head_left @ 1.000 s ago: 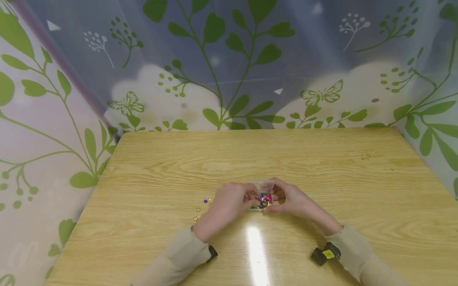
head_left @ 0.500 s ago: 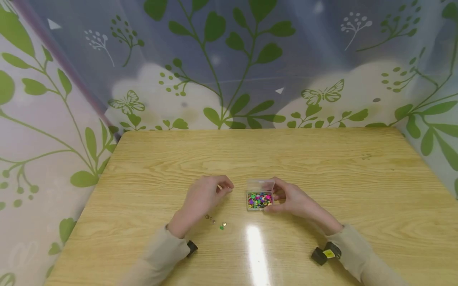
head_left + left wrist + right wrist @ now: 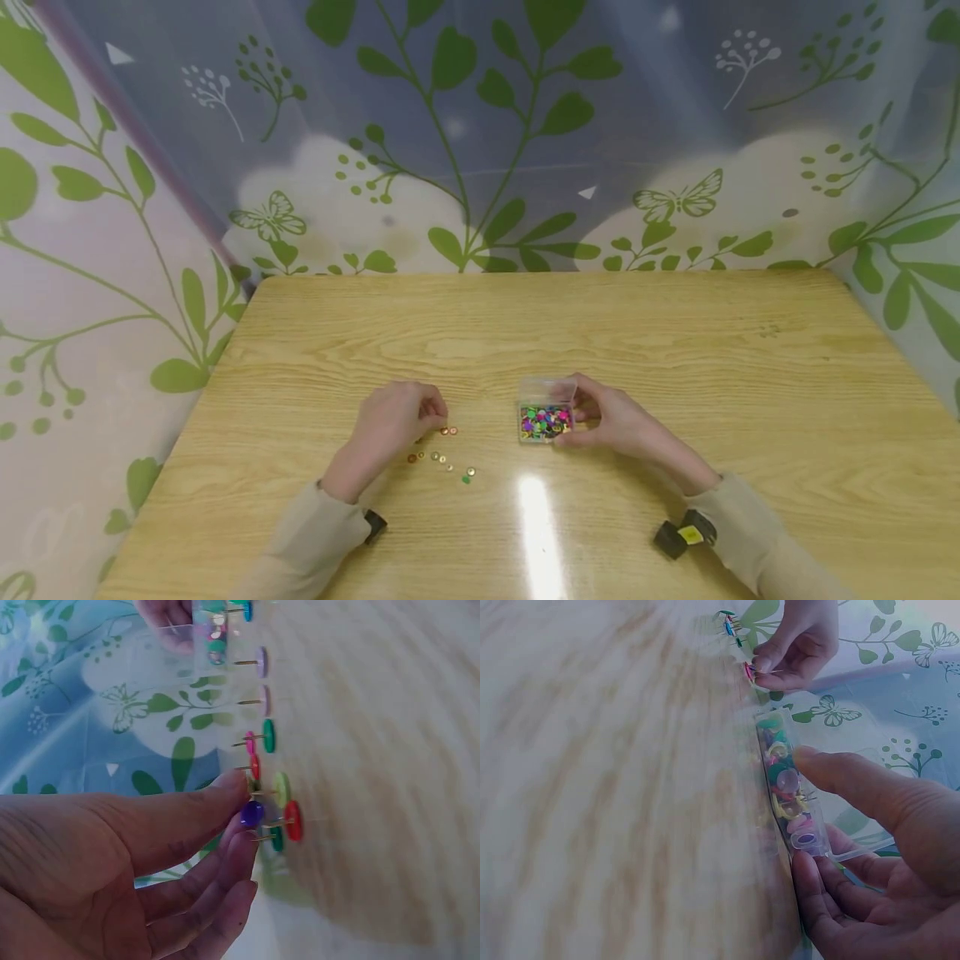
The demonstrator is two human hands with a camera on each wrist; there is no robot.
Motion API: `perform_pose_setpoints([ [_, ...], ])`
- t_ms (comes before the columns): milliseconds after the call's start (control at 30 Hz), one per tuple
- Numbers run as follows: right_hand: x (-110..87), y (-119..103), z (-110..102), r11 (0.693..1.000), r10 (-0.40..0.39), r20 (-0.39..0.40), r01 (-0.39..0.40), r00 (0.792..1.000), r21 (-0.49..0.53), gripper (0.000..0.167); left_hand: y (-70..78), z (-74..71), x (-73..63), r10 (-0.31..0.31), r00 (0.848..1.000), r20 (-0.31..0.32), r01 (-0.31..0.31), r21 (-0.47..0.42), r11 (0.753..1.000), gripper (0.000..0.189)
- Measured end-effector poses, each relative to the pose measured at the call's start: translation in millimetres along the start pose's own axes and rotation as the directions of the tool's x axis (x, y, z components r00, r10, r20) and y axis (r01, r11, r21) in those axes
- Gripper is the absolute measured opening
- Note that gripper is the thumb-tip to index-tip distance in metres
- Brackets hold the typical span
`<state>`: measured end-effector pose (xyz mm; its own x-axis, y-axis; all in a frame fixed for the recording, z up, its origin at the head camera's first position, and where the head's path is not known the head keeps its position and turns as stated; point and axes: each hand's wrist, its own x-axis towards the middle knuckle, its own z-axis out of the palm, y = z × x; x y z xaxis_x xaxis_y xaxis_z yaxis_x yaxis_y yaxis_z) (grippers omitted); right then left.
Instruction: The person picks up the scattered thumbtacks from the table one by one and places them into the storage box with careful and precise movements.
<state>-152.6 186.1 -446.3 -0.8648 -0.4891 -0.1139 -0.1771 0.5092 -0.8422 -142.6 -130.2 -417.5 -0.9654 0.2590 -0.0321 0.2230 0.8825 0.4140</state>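
Note:
My left hand (image 3: 386, 425) is low over the table among loose thumbtacks. In the left wrist view its thumb and fingers pinch a purple thumbtack (image 3: 252, 814). Close around the fingertips, a red thumbtack (image 3: 293, 820) and a yellow one (image 3: 282, 789) lie heads down with their pins sticking out. My right hand (image 3: 611, 421) grips the right side of a small clear plastic box (image 3: 519, 427), thumb at the front and fingers behind. Full of colourful thumbtacks (image 3: 787, 780), the box has its hinged lid (image 3: 543, 389) raised at the back.
A loose row of thumbtacks, among them a green one (image 3: 466, 480), lies on the wooden table (image 3: 637, 333) left of the box. A patterned curtain (image 3: 480, 167) hangs along the table's back edge. Each wrist wears a black device (image 3: 670, 540).
My left hand has drawn away from the box, moving left to the loose thumbtacks, and now pinches one. The right hand has stayed on the box.

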Motion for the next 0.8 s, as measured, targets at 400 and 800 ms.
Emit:
perform_pose_setpoints([
  [400,0.5,2,0,1.000,-0.008,0.000,0.008,1.000,0.000,0.063,4.0,3.2,2.3,0.034,0.995,-0.095,-0.037,-0.027,0.999,0.010],
  [800,1.4,3,1,1.000,-0.003,-0.003,0.003,1.000,-0.001,0.064,42.1,15.9,9.1,0.207,0.975,-0.085,-0.213,-0.076,0.974,0.008],
])
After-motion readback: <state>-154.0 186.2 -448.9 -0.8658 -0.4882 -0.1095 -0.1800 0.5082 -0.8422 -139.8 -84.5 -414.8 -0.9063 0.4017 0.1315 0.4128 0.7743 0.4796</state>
